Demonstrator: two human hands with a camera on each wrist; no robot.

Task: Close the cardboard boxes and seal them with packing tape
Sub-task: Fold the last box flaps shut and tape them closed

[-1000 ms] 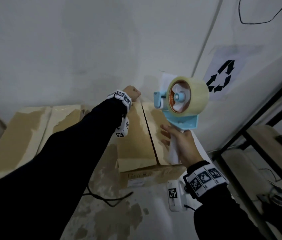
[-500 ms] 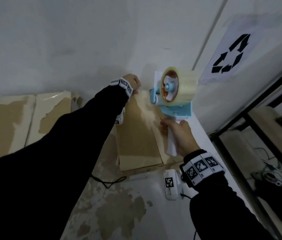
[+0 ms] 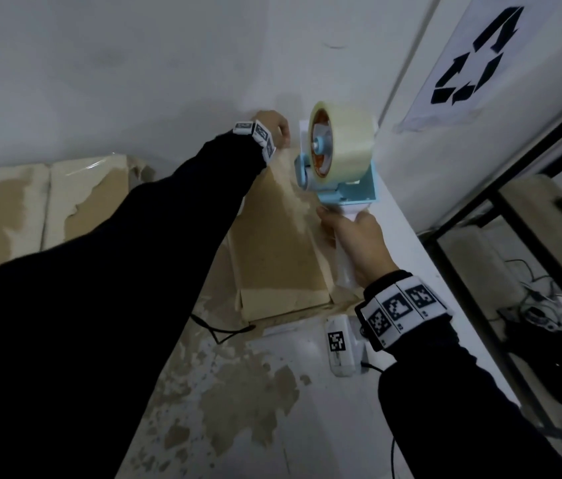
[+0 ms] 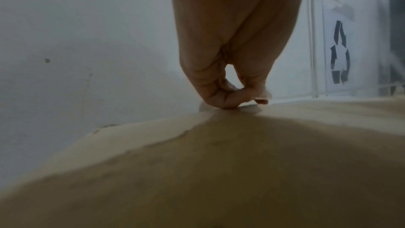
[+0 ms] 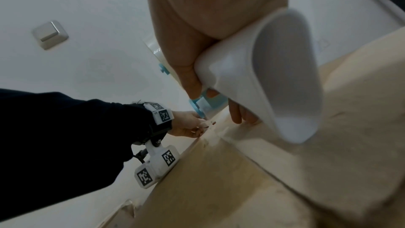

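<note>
A brown cardboard box (image 3: pixel 272 243) lies with its flaps shut on the table, its far end against the wall. My left hand (image 3: pixel 274 127) is at that far edge. In the left wrist view its curled fingers (image 4: pixel 228 98) pinch a pale tape end against the box top (image 4: pixel 219 171). My right hand (image 3: pixel 355 236) grips the white handle (image 5: pixel 274 75) of a blue tape dispenser (image 3: pixel 341 191). Its clear tape roll (image 3: pixel 341 146) hangs just right of the left hand, above the box's centre seam (image 5: pixel 263 166).
A second closed box (image 3: pixel 65 198) with glossy tape lies to the left. The white table (image 3: pixel 238 392) has peeled brown patches and a black cable (image 3: pixel 224 331). A black metal shelf (image 3: pixel 514 219) stands to the right, under a recycling sign (image 3: pixel 469 60).
The dispenser has moved away from me toward the box's far edge and turned edge-on, ending close beside the left hand. The left hand has stayed at the far edge.
</note>
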